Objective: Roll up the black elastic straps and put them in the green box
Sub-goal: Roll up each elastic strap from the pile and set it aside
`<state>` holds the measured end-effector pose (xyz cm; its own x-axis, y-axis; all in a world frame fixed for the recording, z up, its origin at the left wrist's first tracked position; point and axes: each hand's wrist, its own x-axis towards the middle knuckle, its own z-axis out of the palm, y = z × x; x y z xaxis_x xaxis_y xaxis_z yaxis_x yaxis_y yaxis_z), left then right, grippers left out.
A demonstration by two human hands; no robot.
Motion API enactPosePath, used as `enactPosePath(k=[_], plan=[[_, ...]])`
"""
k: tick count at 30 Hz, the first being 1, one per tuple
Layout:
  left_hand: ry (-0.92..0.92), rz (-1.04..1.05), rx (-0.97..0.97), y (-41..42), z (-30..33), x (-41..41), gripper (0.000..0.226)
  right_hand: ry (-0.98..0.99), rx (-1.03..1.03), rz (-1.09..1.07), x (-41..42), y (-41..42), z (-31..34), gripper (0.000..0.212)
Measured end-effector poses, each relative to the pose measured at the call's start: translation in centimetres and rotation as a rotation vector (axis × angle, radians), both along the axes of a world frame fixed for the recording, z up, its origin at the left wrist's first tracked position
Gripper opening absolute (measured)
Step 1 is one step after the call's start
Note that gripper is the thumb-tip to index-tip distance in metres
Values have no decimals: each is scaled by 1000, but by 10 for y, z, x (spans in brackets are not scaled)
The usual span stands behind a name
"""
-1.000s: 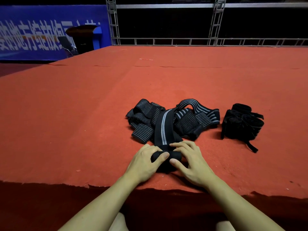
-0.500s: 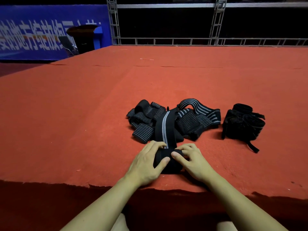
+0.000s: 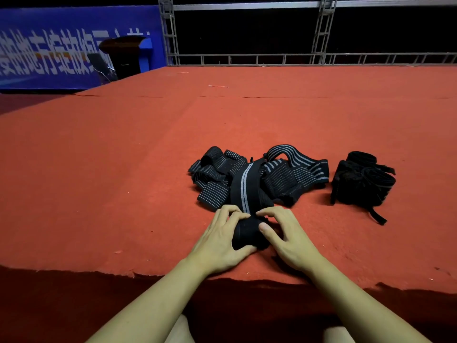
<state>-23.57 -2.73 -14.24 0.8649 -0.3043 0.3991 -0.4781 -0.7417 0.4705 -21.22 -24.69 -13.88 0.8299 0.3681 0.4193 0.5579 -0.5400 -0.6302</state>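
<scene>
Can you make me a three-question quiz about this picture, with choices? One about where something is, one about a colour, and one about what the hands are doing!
1. Where is the plain black bundle?
A. right of the striped pile
B. left of it
C. on top of it

2. What colour is the carpet?
A. blue
B. red
C. green

3. The left hand and right hand are:
A. empty
B. waving
C. gripping a partly rolled strap

Answers: A, the bundle lies apart on the right; B, the carpet is red; C, both hands grip the roll.
</scene>
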Motion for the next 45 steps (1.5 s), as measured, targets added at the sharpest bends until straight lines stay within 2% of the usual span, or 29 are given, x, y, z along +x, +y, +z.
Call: enactPosePath(k=[3, 11, 16, 20, 27, 37, 42, 45], plan=[[33, 9, -55, 2, -1, 2, 66, -30, -44, 36, -1, -1, 0, 39], [115, 57, -161, 4, -1, 6, 63, -14, -85, 32, -2, 1, 0, 63], [125, 95, -179, 5, 0, 5, 53, 14, -87, 11, -2, 0, -1, 60], [169, 89, -215, 5, 4, 2, 46, 32, -52, -9, -1, -1, -3, 48], [198, 90, -269, 5, 6, 1, 50, -15, -78, -4, 1, 0, -4, 44], [151, 53, -255, 4, 5, 0, 50, 24, -54, -5, 1, 1, -3, 46], [125, 24, -266, 3, 9, -2, 44, 30, -69, -33, 3, 0, -2, 64], [119, -3, -260, 2, 12, -6, 45, 41, -66, -47, 3, 0, -3, 62]])
